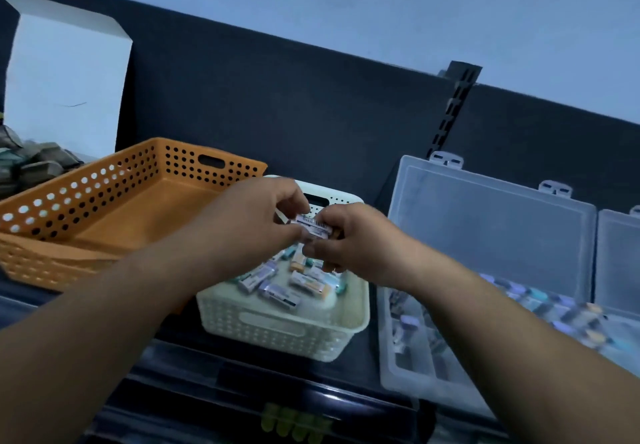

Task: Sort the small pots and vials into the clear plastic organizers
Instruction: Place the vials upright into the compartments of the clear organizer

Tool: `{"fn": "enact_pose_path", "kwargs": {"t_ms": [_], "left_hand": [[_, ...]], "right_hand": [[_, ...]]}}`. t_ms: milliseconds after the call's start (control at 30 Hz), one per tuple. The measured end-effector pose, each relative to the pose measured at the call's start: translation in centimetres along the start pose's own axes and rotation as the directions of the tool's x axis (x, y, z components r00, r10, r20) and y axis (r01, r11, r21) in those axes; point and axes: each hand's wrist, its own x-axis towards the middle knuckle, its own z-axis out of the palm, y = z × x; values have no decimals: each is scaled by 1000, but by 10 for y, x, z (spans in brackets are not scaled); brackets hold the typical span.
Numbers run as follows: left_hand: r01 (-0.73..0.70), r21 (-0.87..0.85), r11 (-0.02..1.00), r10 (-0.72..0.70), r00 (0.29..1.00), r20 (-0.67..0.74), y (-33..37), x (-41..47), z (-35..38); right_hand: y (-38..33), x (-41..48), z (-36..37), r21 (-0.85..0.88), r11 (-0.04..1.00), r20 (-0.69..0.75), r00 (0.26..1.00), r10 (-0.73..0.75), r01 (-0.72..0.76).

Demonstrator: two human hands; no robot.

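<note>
I have one view, worn on the person's head, looking forward and down onto a shelf from arm's reach. It is rolled, so the dark back panel (277, 104) slants down to the right under the pale wall (381, 4). Both forearms enter from the bottom corners. The left hand (256, 215) and right hand (346, 239) meet near frame centre, pinching a small labelled vial (311, 224) above the cream perforated plastic basket (284, 326). The orange perforated plastic basket (121, 201) fills the left. The clear plastic organizer with raised lid (485, 222) runs off the right edge.

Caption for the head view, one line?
Left hand and right hand pinch one labelled vial over the white basket; orange basket left, open clear organizer right.
</note>
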Motion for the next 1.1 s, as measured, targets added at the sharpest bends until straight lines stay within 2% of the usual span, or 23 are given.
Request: {"fn": "enact_pose_path", "kwargs": {"t_ms": [100,233,400,567,733,833,1000,1100], "left_hand": [[-25,-93,995,22,999,-34,30,1,21],[-53,-223,973,42,998,-51,67,6,61],[-127,-257,958,135,991,16,116,1,112],[-205,-114,972,217,971,98,159,-12,146],[-215,93,972,198,967,158,182,-27,172],[-220,148,964,193,964,182,188,-36,185],[-128,77,989,103,959,263,196,-35,194],[-16,-105,994,45,959,279,191,-33,196]], "right_hand": [[13,-39,-24,217,975,-17,998,56,-51],[40,-95,-54,613,782,-33,985,169,-113],[75,-155,-80,741,660,-107,949,296,-122],[97,-202,-98,762,639,-200,900,389,-107],[112,-231,-106,645,758,-293,884,363,-98],[116,-243,-102,619,781,-323,880,347,-81],[130,-250,-113,554,830,-428,837,341,-55],[142,-252,-124,404,906,-460,829,319,-125]]}}
